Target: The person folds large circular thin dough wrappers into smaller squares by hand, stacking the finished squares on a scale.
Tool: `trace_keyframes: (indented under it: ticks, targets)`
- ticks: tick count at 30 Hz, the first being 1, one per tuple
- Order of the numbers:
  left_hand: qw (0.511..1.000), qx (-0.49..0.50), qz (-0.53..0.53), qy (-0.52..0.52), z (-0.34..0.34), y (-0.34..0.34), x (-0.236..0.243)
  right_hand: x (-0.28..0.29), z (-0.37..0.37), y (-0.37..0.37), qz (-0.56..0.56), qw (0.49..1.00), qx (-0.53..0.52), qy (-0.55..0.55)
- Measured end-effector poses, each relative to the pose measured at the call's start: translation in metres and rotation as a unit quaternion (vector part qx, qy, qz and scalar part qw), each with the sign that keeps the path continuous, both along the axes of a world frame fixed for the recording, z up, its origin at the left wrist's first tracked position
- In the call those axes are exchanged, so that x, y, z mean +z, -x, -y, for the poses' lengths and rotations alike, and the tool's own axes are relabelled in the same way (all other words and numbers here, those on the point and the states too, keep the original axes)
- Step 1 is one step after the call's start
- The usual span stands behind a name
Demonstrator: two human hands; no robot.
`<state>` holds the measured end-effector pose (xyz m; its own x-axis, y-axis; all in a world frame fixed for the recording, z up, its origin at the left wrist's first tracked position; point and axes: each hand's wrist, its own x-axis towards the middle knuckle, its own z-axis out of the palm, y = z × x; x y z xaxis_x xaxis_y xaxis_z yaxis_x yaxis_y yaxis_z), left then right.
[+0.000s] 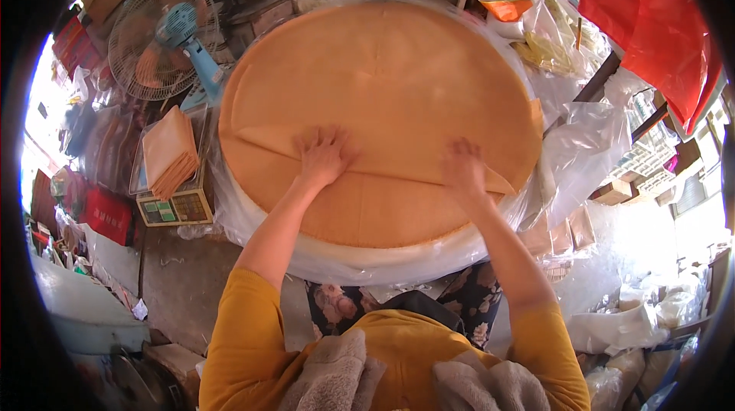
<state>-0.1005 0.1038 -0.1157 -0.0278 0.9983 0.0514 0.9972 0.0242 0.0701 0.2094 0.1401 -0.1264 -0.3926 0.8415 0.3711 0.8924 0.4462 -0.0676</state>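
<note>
Daylight lit the scene warmly, strongest from the left and right edges, where it blew out to white glare. Shadows stayed soft. The fisheye lens bent straight lines near the black circular rim, and outer details looked slightly smeared.

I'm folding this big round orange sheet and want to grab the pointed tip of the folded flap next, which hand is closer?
Probably the right hand: it lies flat on the large round orange sheet near the flap's pointed tip. The left hand presses mid-fold, farther away.
</note>
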Motion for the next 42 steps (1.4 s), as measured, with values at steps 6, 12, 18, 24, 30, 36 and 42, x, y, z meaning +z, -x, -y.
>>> trace_keyframes:
  ticks: [6, 12, 18, 24, 30, 36, 42]
  targets:
    - [1.000, 0.000, 0.016, 0.010, -0.003, 0.015, -0.011, -0.003, 0.018, 0.044, 0.046, 0.996, 0.072, 0.018]
    - [0.993, 0.114, -0.005, 0.015, -0.003, 0.121, -0.004, 0.010, -0.002, -0.045, -0.026, 0.998, -0.030, 0.054]
    - [0.992, 0.116, 0.006, -0.039, -0.001, 0.175, -0.008, -0.015, 0.016, -0.069, -0.061, 0.998, -0.001, 0.035]
    - [0.993, 0.114, 0.015, 0.032, -0.064, 0.193, 0.043, 0.037, -0.039, -0.071, 0.015, 0.963, 0.135, 0.231]
    - [0.959, -0.218, 0.116, -0.142, -0.205, 0.222, 0.000, 0.054, -0.183, -0.104, 0.140, 0.976, 0.010, 0.168]
    - [0.989, -0.110, 0.068, 0.076, -0.253, 0.198, 0.038, 0.087, -0.217, -0.105, 0.166, 0.876, -0.055, 0.450]
    - [0.980, -0.076, -0.056, 0.175, -0.249, 0.211, 0.064, 0.149, -0.188, -0.114, 0.050, 0.911, -0.013, 0.408]
